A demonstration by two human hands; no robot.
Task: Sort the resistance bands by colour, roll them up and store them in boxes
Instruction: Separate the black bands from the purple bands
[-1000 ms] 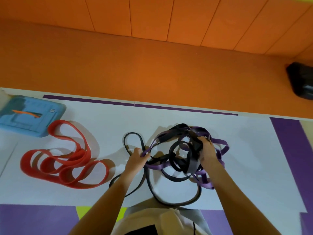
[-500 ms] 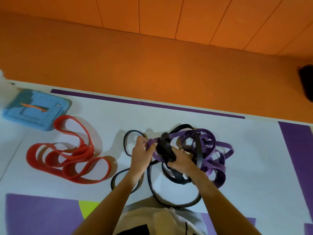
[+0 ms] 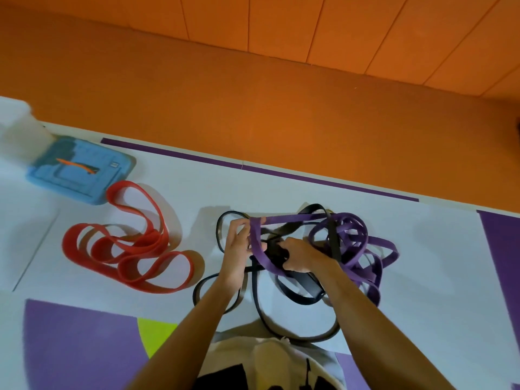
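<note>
A tangle of purple bands [image 3: 351, 237] and black bands [image 3: 295, 294] lies on the white mat in front of me. My left hand [image 3: 237, 246] grips a purple band at its left loop, lifted so a strand runs taut to the right. My right hand [image 3: 298, 256] curls round a bunch of black band in the middle of the tangle. A separate heap of red bands [image 3: 126, 249] lies to the left, apart from both hands.
A blue lid or flat box [image 3: 81, 170] lies at the far left, beyond the red bands, with a white translucent container [image 3: 19, 136] behind it. The white mat [image 3: 436, 291] borders orange floor at the back and purple patches at the front and right.
My left hand has lifted a purple band and pulled its strand taut. My right hand has shifted from the tangle's right side to its middle, onto the black band. The view has tilted slightly.
</note>
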